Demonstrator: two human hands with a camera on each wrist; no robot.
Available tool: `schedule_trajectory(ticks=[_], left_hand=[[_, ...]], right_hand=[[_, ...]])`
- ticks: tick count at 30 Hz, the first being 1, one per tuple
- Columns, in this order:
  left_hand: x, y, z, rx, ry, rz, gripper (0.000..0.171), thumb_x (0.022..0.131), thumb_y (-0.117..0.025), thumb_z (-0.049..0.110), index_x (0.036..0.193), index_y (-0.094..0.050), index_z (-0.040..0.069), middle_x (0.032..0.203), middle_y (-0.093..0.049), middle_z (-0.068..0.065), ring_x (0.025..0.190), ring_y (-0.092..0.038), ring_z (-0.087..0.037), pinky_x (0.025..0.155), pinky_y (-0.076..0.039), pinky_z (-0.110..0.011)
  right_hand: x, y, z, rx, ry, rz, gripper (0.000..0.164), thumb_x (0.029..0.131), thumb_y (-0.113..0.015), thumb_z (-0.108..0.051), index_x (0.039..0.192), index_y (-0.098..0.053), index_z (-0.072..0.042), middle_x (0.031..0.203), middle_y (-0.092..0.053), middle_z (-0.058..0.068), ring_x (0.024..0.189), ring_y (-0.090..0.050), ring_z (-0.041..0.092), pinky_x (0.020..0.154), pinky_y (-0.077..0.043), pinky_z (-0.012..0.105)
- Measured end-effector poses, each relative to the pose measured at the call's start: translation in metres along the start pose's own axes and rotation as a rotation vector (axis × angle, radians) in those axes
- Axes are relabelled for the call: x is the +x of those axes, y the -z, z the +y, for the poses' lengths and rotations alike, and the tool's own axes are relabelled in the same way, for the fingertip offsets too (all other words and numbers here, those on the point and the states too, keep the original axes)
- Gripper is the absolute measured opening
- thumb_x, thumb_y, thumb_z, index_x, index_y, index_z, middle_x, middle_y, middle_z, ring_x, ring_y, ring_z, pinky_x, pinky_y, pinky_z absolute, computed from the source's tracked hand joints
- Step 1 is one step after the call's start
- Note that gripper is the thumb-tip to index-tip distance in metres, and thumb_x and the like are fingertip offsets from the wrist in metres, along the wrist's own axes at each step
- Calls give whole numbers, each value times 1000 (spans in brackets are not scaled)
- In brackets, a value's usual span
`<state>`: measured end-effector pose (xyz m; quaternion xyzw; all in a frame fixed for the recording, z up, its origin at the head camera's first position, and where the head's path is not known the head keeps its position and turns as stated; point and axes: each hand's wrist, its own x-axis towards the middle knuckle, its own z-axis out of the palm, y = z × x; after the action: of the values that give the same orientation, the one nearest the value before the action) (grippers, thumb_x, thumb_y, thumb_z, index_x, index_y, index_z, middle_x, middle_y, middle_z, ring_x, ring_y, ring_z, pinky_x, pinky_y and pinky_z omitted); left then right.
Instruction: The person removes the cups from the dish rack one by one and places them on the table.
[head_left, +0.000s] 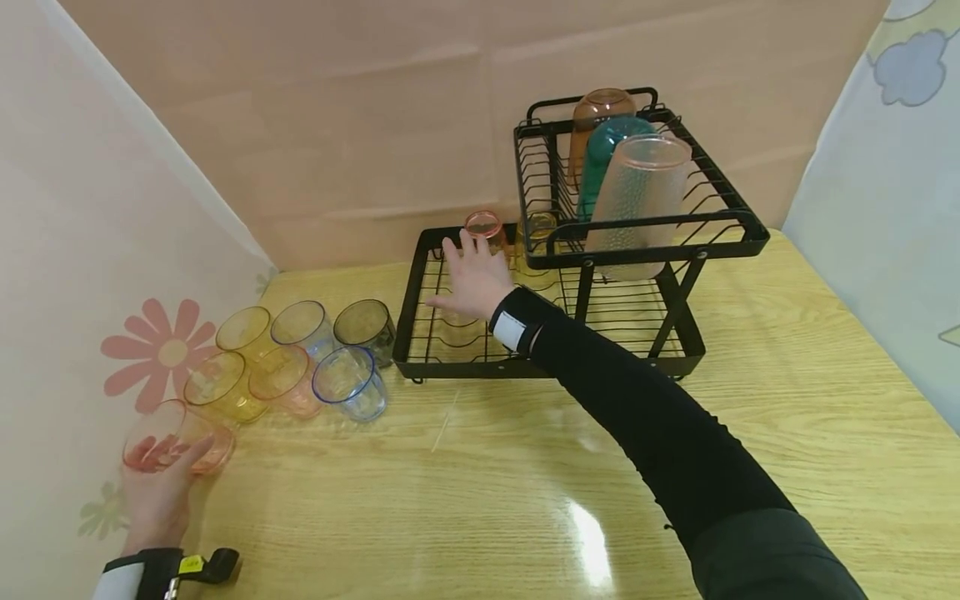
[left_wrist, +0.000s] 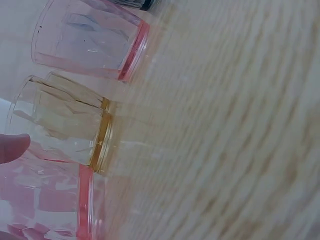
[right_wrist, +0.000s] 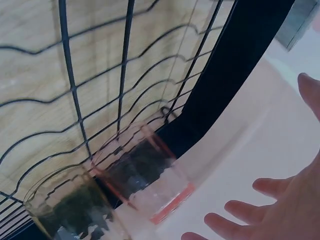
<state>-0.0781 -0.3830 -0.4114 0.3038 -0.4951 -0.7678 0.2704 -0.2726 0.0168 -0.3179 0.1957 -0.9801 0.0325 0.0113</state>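
My left hand (head_left: 159, 500) grips a pink glass (head_left: 180, 437) at the left of the table, thumb on its near side. In the left wrist view, the thumb (left_wrist: 14, 148) lies by that glass, close to a yellow glass (left_wrist: 60, 120). Over the lower black rack (head_left: 407, 312), my right hand (head_left: 480, 279) is spread and holds nothing. Just beyond its fingers, a pink glass (right_wrist: 145, 172) stands upside down in the rack. Beside it is an upside-down yellow glass (right_wrist: 75, 205).
Several glasses stand upright left of the rack, including a blue-rimmed glass (head_left: 350, 383) and a grey glass (head_left: 366, 327). The upper rack tier (head_left: 742, 246) carries a brown glass (head_left: 600, 108), a teal glass (head_left: 600, 167) and a tall pale pink vessel (head_left: 637, 196).
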Motion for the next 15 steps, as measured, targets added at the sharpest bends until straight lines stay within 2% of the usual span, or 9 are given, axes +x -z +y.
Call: schedule_trajectory(ticks=[4, 6, 9, 11, 13, 15], left_hand=[[2, 0, -1, 89, -4, -3, 63, 74, -71, -19, 109, -39, 22, 110, -44, 4, 80, -48, -5, 51, -45, -16], [3, 0, -2, 166, -15, 6, 64, 74, -73, -15, 111, -37, 24, 112, -40, 4, 84, -45, -4, 54, -44, -13], [1, 0, -1, 291, -3, 21, 72, 77, -76, -6, 123, -30, 26, 115, -32, 8, 91, -38, -2, 63, -41, -9], [-2, -1, 2, 362, -1, 23, 85, 79, -77, 1, 136, -20, 28, 124, -27, 9, 102, -34, -1, 76, -40, -10], [-6, -3, 5, 399, -36, 23, 98, 80, -78, 6, 144, -8, 30, 138, -18, 8, 119, -26, -3, 91, -34, -12], [-11, -7, 8, 412, -141, 27, 107, 78, -80, 5, 148, -2, 28, 148, -8, 5, 132, -14, -5, 103, -20, -13]], right_hand=[[13, -3, 6, -10, -59, 25, 95, 86, -50, -72, 155, -21, -13, 155, -18, 20, 138, -26, 41, 96, -41, 54], [19, -5, 8, -13, -88, 28, 93, 87, -50, -71, 154, -22, -14, 155, -18, 20, 138, -25, 41, 96, -40, 55], [26, -9, 12, -37, -121, 42, 91, 88, -51, -69, 154, -23, -14, 154, -19, 20, 138, -24, 41, 96, -41, 54], [30, -12, 14, -56, -131, 59, 90, 88, -52, -67, 154, -23, -14, 153, -20, 20, 138, -23, 40, 96, -41, 53], [33, -15, 16, -68, -134, 83, 89, 89, -53, -66, 154, -24, -13, 152, -21, 20, 138, -24, 40, 96, -41, 54], [36, -19, 19, -74, -133, 108, 88, 89, -54, -65, 154, -25, -13, 153, -21, 21, 138, -23, 40, 97, -41, 54]])
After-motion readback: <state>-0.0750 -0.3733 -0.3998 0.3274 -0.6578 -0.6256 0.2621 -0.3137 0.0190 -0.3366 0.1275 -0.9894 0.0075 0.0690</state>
